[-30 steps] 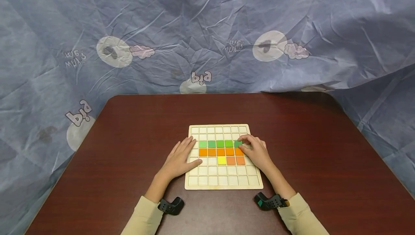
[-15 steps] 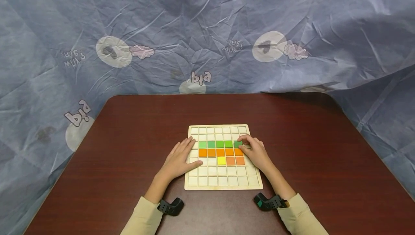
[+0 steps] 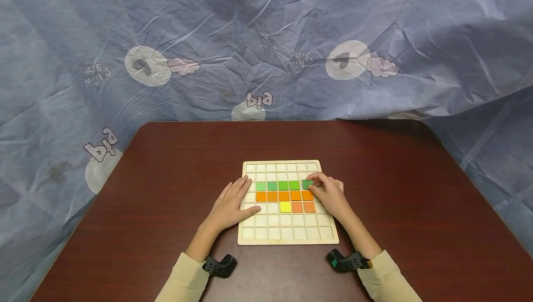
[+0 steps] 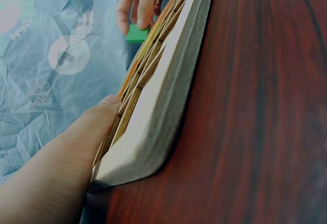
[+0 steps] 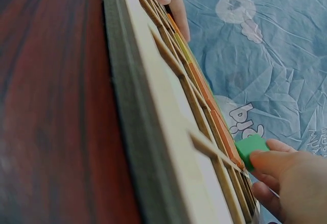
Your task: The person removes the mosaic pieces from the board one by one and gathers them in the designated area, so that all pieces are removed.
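A square wooden grid board (image 3: pixel 288 239) lies on the table in the head view. My right hand (image 3: pixel 331 195) pinches a green square tile (image 3: pixel 307 184) between thumb and fingers at the right end of the green row. In the right wrist view that tile (image 5: pixel 250 148) stands tilted, raised above the neighbouring orange tiles. My left hand (image 3: pixel 229 204) rests with spread fingers on the board's left edge, its thumb (image 4: pixel 99 119) lying over the grid. Several green tiles (image 3: pixel 283 185), a row of orange tiles (image 3: pixel 284 196), a yellow tile (image 3: pixel 285 206) and two light orange tiles (image 3: pixel 303 207) sit in the cells.
The dark red-brown table (image 3: pixel 175 168) extends around the board on all sides. Behind it hangs a wrinkled blue-grey cloth (image 3: pixel 266 38) with printed shapes. Black camera mounts (image 3: pixel 220 265) are strapped to both wrists, close over the table's near part.
The green tile in my right hand has come up slightly and shifted a little to the right out of line with its row. My left hand stays in place.
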{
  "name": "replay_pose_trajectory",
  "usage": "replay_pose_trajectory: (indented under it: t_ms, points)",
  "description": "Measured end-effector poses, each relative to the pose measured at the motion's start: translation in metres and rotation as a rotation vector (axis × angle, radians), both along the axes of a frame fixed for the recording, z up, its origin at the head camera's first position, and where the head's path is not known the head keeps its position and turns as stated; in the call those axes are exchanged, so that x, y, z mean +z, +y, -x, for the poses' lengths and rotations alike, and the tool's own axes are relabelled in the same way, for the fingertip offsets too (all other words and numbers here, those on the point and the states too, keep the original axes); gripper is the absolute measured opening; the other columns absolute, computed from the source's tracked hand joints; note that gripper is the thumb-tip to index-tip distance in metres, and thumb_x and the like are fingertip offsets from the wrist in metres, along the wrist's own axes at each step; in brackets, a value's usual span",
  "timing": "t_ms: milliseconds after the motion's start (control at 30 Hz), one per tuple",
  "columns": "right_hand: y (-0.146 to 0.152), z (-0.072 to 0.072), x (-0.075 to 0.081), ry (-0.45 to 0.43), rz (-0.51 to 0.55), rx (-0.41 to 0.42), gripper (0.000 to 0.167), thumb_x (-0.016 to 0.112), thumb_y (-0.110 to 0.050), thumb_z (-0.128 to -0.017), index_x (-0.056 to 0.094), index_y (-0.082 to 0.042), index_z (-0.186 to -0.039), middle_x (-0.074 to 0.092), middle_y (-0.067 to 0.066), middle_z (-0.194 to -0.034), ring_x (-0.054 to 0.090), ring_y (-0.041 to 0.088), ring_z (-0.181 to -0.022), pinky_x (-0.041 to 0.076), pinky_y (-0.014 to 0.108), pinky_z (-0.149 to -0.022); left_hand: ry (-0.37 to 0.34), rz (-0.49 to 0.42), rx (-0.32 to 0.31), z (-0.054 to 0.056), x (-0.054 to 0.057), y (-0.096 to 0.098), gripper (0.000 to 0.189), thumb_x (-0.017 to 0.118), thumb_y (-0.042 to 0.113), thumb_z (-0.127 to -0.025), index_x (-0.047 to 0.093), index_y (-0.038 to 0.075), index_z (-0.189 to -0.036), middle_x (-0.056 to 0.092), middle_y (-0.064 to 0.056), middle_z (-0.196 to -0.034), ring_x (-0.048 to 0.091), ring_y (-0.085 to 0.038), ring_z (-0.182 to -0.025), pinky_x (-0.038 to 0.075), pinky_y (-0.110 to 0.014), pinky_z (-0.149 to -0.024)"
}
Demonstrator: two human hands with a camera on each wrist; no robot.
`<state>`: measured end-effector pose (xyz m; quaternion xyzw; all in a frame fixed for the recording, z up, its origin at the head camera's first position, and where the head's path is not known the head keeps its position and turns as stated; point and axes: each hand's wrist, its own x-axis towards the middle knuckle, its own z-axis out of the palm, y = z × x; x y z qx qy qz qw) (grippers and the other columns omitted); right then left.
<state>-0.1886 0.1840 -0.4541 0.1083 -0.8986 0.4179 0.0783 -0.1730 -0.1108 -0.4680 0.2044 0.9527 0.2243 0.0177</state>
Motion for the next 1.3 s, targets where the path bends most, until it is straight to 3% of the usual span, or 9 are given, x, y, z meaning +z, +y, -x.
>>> replay_pose_trajectory:
  t_ms: [133, 300, 567, 867, 1300]
  points:
    - [0.003, 0.0, 0.004, -0.042, 0.007, -0.011, 0.017, 0.062, -0.013, -0.086, 0.061, -0.013, -0.103, 0.058, 0.004, -0.083, 0.046, 0.015, -0.074, 0.027, 0.032, -0.079, 0.007, -0.009, -0.004, 0.0, -0.002, 0.0, 0.083, 0.048, 0.062, -0.081, 0.021, 0.018, -0.146, 0.019, 0.0, -0.153, 0.017, -0.016, -0.141, 0.011, -0.038, -0.116]
    - [0.012, 0.001, 0.01, -0.135, 0.041, -0.027, 0.021, 0.057, -0.015, -0.089, 0.06, -0.011, -0.109, 0.056, 0.008, -0.089, 0.046, 0.014, -0.07, 0.04, 0.02, -0.056, -0.008, -0.004, -0.001, 0.001, -0.003, -0.001, 0.084, 0.046, 0.064, -0.081, 0.019, 0.02, -0.147, 0.016, 0.002, -0.153, 0.015, -0.015, -0.141, 0.009, -0.038, -0.116]
    - [0.042, 0.002, 0.013, -0.156, 0.015, -0.069, 0.023, 0.054, -0.013, -0.091, 0.057, -0.008, -0.113, 0.06, 0.012, -0.098, 0.061, 0.018, -0.078, 0.047, 0.019, -0.062, -0.009, 0.003, 0.002, 0.002, -0.001, -0.001, 0.084, 0.047, 0.063, -0.081, 0.021, 0.018, -0.146, 0.018, 0.002, -0.153, 0.016, -0.015, -0.141, 0.01, -0.038, -0.116]
    - [0.074, 0.001, 0.006, -0.136, -0.013, -0.102, 0.026, 0.058, -0.019, -0.089, 0.057, -0.007, -0.112, 0.058, 0.012, -0.099, 0.054, -0.001, -0.073, 0.045, 0.017, -0.061, -0.024, 0.006, -0.003, 0.004, -0.003, -0.002, 0.085, 0.045, 0.065, -0.081, 0.018, 0.02, -0.147, 0.014, 0.003, -0.154, 0.013, -0.014, -0.142, 0.007, -0.037, -0.116]
    - [0.088, 0.001, -0.009, -0.033, -0.094, -0.107, 0.022, 0.061, -0.021, -0.086, 0.06, -0.011, -0.107, 0.06, 0.007, -0.09, 0.046, -0.002, -0.074, 0.04, 0.019, -0.062, -0.035, 0.005, -0.004, 0.004, -0.004, -0.002, 0.084, 0.044, 0.066, -0.081, 0.016, 0.022, -0.147, 0.012, 0.005, -0.154, 0.012, -0.013, -0.142, 0.007, -0.037, -0.117]
